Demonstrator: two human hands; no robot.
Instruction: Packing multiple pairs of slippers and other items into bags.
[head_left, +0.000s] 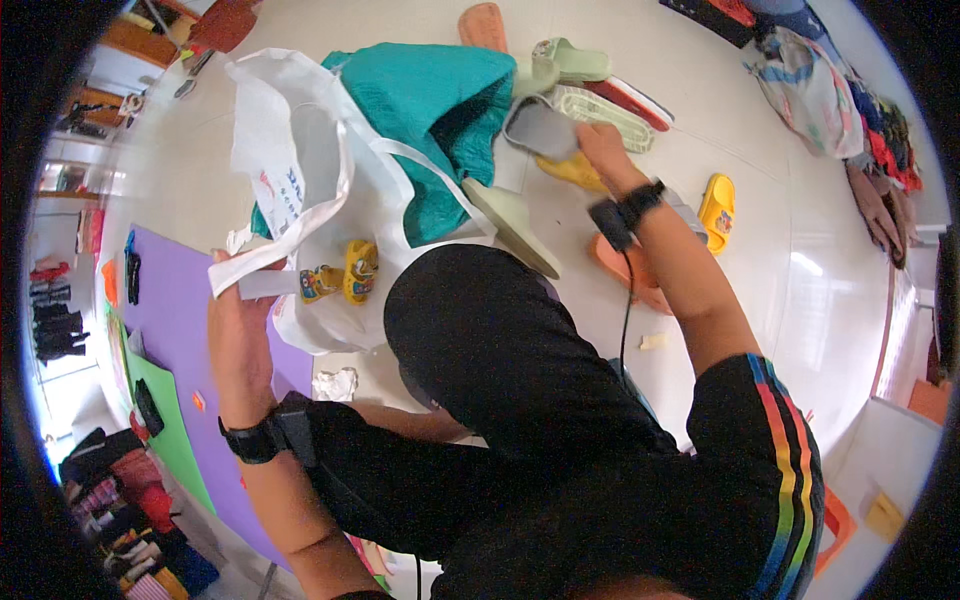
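My right hand (604, 152) grips the end of a grey slide slipper (546, 129) and holds it over other slippers on the tiled floor. My left hand (241, 322) is closed on the rim of a white woven bag (375, 202), which gapes towards me. Two yellow clogs with cartoon decorations (361, 271) lie inside the bag; how far they touch its wall I cannot tell. A teal bag or sheet (431, 90) slumps against the white bag's far side. Against its right edge leans a pale green slipper (514, 225).
Beyond my right hand lie a mesh-patterned pale slipper (604, 116) and a green slide (577, 61). A yellow slipper (718, 214) and an orange slipper (619, 262) are nearer. Crumpled paper (335, 384) lies by a purple mat (180, 315). A stuffed plastic bag (806, 94) stands right.
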